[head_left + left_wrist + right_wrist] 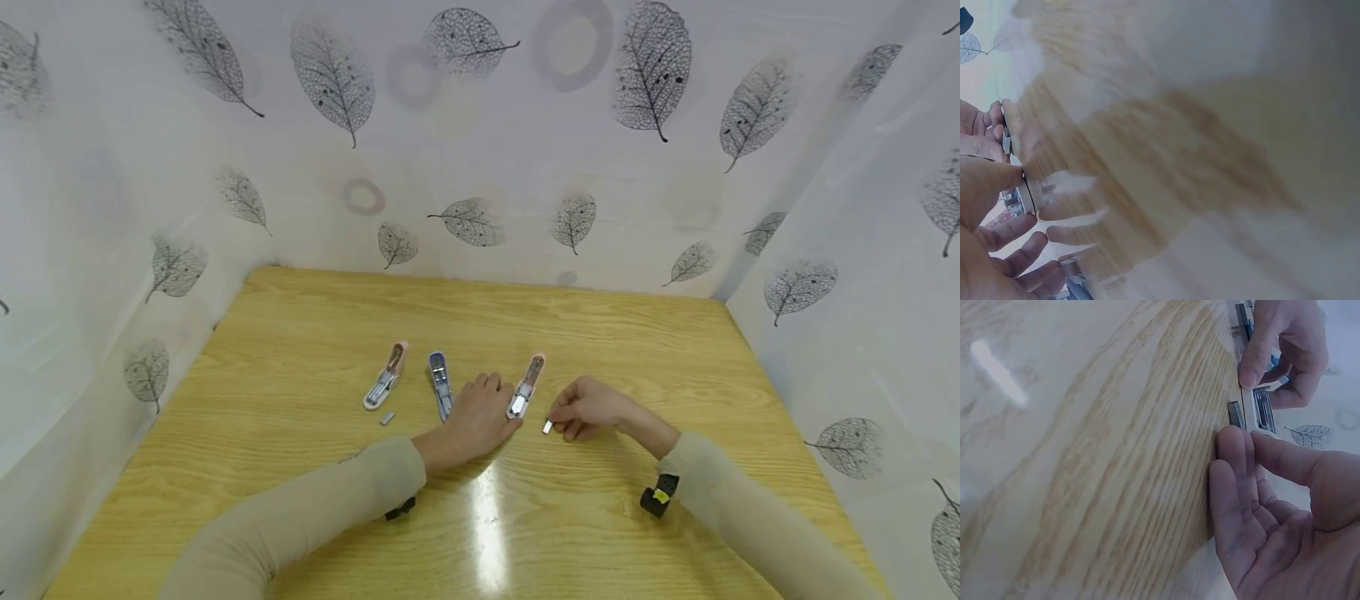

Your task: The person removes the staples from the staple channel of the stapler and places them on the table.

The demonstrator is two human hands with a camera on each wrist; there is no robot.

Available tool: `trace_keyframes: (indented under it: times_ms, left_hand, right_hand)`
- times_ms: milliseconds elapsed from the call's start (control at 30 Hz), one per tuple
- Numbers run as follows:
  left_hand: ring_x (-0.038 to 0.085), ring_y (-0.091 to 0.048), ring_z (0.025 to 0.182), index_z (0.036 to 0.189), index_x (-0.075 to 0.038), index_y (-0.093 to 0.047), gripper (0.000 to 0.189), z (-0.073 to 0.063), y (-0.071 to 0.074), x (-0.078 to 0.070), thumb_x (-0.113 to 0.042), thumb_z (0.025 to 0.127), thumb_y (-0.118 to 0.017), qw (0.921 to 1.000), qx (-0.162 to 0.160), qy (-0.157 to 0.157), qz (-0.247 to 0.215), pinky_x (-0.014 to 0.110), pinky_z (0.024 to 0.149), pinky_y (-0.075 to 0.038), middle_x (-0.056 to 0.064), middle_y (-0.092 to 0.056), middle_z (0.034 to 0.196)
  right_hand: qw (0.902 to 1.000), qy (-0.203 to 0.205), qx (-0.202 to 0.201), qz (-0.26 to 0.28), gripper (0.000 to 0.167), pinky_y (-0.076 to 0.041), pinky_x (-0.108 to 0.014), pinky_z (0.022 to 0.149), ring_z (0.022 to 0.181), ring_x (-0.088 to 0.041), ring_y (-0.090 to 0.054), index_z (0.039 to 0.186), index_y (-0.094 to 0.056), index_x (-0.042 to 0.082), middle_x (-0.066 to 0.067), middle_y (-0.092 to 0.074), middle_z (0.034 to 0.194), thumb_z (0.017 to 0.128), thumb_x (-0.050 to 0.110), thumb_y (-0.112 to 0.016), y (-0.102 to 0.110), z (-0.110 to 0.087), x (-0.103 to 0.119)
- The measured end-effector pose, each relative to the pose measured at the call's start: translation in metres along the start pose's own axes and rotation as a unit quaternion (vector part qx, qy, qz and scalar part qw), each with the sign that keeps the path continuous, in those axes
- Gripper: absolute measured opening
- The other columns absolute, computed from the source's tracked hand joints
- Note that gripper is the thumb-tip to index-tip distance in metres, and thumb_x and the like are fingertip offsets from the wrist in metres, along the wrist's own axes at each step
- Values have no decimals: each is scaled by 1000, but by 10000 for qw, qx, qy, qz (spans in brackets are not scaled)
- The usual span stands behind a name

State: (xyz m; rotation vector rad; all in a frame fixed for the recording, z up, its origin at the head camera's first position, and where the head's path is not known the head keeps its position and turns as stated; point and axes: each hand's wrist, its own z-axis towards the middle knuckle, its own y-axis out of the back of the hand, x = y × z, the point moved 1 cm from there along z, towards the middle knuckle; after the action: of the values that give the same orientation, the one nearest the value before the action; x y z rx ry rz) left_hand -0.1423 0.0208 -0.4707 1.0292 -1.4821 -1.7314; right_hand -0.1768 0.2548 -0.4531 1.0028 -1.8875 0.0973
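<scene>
A pink-and-white stapler lies opened up on the table, its metal magazine showing. My left hand holds its near end between thumb and forefinger, as the left wrist view also shows. Just to the right, my right hand pinches a small strip of staples by one end, close to the tabletop and beside the stapler. Left of my left hand lies an opened blue stapler, partly hidden by the fingers.
Farther left, another pink-and-white stapler lies opened, with a second strip of staples near it. The wooden table meets leaf-patterned sheets at the back and sides.
</scene>
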Motion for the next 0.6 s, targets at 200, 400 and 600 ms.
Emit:
trace_keyframes:
  times_ms: [200, 400, 600]
  left_hand:
    - [23, -63, 102, 116, -9, -68, 48, -1, 2, 4, -52, 97, -70, 9998, 99, 54, -160, 39, 91, -56, 9, -67, 112]
    - [22, -62, 97, 112, -7, -68, 44, -9, 13, 13, -49, 99, -70, 9993, -21, -141, -336, 36, 89, -55, 7, -66, 105]
    - [23, -66, 101, 113, -8, -69, 39, -21, 32, 38, -45, 99, -72, 9960, -90, -459, -760, 36, 89, -58, 6, -68, 109]
  right_hand:
    - [9987, 105, -479, -119, 21, -57, -25, 60, 68, -12, -69, 108, -71, -2, -4, -72, 81, 103, 19, -67, 0, -2, 3]
    - [9874, 742, -1335, -416, 26, -61, -33, 67, 74, -19, -70, 114, -70, -5, -18, -73, 93, 105, 19, -65, 7, -13, 2]
    - [9521, 1306, -2334, -1479, 22, -58, -32, 69, 82, -23, -69, 113, -73, 4, -15, -74, 104, 104, 23, -67, 18, -31, 5]
